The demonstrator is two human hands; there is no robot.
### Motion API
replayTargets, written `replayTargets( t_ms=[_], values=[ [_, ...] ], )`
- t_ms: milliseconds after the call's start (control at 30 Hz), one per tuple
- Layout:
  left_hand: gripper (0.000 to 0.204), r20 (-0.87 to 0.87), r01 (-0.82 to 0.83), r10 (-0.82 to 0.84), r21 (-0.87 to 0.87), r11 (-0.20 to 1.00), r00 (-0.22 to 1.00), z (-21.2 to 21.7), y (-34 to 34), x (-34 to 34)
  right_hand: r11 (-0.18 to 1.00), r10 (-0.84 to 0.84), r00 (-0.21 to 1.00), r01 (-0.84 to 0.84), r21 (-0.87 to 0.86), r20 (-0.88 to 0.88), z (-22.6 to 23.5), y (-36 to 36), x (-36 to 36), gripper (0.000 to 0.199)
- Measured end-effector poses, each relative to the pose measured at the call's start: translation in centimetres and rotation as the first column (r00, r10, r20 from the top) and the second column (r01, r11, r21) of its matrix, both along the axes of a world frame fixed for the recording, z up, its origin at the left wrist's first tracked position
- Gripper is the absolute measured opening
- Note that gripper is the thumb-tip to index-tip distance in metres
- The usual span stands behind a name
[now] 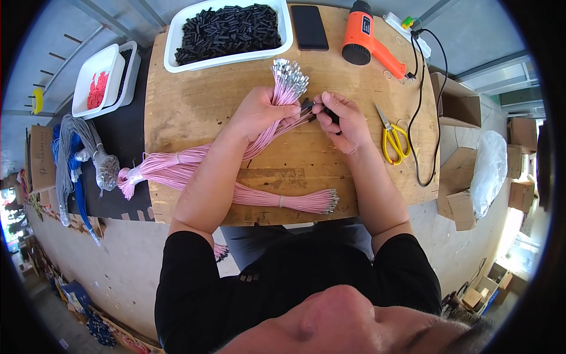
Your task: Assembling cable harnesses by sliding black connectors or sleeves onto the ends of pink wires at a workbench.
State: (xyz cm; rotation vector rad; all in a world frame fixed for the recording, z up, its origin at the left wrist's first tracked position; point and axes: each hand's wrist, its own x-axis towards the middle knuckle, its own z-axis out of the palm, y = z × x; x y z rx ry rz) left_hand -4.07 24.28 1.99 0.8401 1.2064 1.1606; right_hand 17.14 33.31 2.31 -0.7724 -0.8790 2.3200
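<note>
Pink wire bundle (283,93) clasped in left hand (259,115); right hand (348,123) just beside, curled around black tubes (333,116).

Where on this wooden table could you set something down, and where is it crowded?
The wooden table has bare wood between the white tray and left hand, between the phone and right hand, and, smaller, between the scissors and near edge. Crowded spots: the near left, under pink wires, and the far right, with heat gun, power strip and cable.
</note>
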Motion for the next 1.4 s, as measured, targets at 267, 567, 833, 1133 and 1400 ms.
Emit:
replayTargets(
  t_ms=[267, 567, 833, 1133, 1400],
  values=[
    [0.027, -0.132, -0.076, 0.074, -0.009, 0.997, 0.988, 1.0, -0.2, 0.7, 0.994, -0.091, 0.995, 0.087, 0.072, 0.051, 0.4, 0.1, 0.2, 0.019],
    [0.022, -0.207, 0.028, -0.020, 0.036, 0.999, 0.978, 0.0, -0.2, 0.6, 0.983, -0.060, 0.989, 0.036, 0.182, 0.133, 0.0, -0.9, -0.6, 0.011],
    [0.016, -0.168, -0.039, 0.043, 0.029, 0.999, 0.985, 0.1, 0.0, 0.5, 0.869, -0.180, 0.969, 0.076, 0.489, 0.171, -0.2, -2.1, -1.0, 0.005],
    [0.013, -0.115, -0.048, 0.052, 0.042, 0.998, 0.992, 0.9, -0.1, 1.1, 0.920, -0.169, 0.972, 0.096, 0.380, 0.164, 0.1, -1.6, -0.8, 0.007],
    [0.014, -0.073, -0.082, 0.084, 0.022, 0.996, 0.994, 0.2, 0.0, 0.7, 0.767, -0.493, 0.862, 0.366, -0.527, -0.118, 1.7, 2.3, 0.8, 0.025]
  ],
)
